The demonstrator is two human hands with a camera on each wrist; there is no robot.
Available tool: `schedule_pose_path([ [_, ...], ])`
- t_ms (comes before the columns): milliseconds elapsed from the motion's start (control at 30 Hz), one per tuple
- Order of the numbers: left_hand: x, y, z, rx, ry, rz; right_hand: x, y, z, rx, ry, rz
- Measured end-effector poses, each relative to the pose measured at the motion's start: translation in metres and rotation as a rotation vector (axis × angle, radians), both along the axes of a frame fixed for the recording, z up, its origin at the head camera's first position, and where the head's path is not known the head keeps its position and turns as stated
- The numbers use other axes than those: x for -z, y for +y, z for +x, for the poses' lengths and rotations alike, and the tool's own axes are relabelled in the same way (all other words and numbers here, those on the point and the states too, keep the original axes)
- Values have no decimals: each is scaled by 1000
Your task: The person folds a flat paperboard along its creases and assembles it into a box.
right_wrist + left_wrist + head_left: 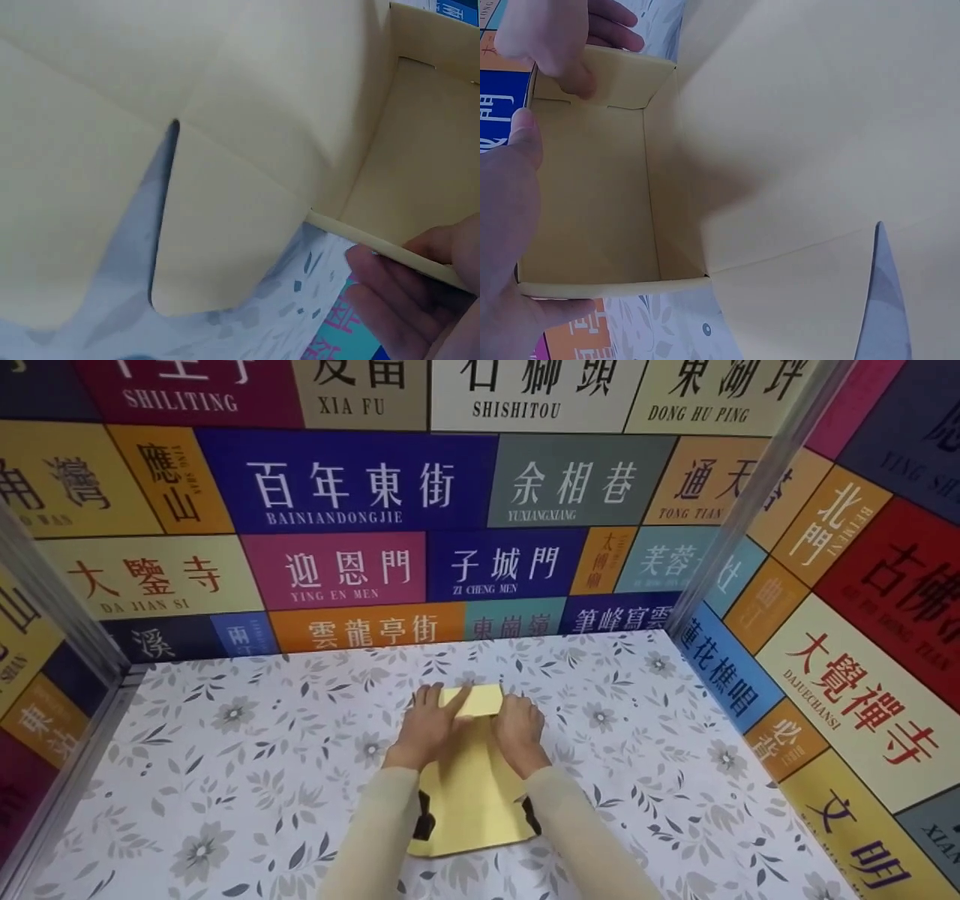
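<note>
A pale yellow cardboard box lies partly folded on the table between both hands. Its far end stands up as a shallow tray with walls; the nearer part is a flat panel with side flaps. The left hand grips the far left corner, thumb along the far edge and a finger outside the left wall. On the right wall, the right hand pinches the cardboard, thumb inside and fingers outside. Slits show at the foot of that wall in the left wrist view.
A white tablecloth with grey leaves and flowers covers the table. Panels of coloured signs rise behind it and on both sides. Metal-edged corner posts join the panels.
</note>
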State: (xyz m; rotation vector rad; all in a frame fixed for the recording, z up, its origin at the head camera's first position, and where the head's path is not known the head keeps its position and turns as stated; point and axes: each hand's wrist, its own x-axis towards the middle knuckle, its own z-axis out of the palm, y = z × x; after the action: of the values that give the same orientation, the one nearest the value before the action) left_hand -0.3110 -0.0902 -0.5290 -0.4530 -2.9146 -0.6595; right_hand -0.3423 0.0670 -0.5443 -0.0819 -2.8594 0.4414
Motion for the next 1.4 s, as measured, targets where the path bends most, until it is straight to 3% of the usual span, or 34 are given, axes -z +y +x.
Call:
schedule_pose_path([
  [133,0,-1,0,-1,-29,-15,2,0,-1,-3,7,15],
  [367,0,0,0,-5,5,-16,7,2,-1,-14,75,-3],
  [533,0,-1,-1,7,1,-13,13,7,5,16,110,-143],
  [667,0,-2,-1,0,66,-36,20,12,6,-19,46,-308],
  [867,2,-3,-1,14,60,-10,29,15,-2,-55,-111,-351],
  [1000,0,-3,-2,4,87,2,32,15,-8,-84,-90,-371],
  [1167,0,-2,-2,9,126,3,36,12,-9,-61,-35,-341],
  [1400,-1,-1,0,-10,6,8,41,10,-3,-60,20,-359],
])
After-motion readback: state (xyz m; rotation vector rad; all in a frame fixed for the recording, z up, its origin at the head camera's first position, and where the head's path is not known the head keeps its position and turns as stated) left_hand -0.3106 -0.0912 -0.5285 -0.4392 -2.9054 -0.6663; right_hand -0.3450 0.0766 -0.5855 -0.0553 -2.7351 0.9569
